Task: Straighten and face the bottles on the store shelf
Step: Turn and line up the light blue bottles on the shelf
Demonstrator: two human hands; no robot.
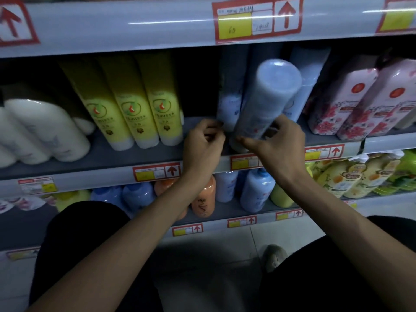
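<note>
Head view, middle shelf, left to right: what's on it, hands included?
white bottles → yellow bottles → left hand → tilted pale blue bottle, gripped low down by the right hand → pink floral bottles. The upright blue bottles behind overlap too much to place.

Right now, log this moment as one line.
phase: straightening | right hand: grips tilted blue bottle | left hand: curled beside its base, hold unclear

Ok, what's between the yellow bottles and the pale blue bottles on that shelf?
Head view: no bottle there, only bare grey shelf, with the left hand at its front edge.
</note>
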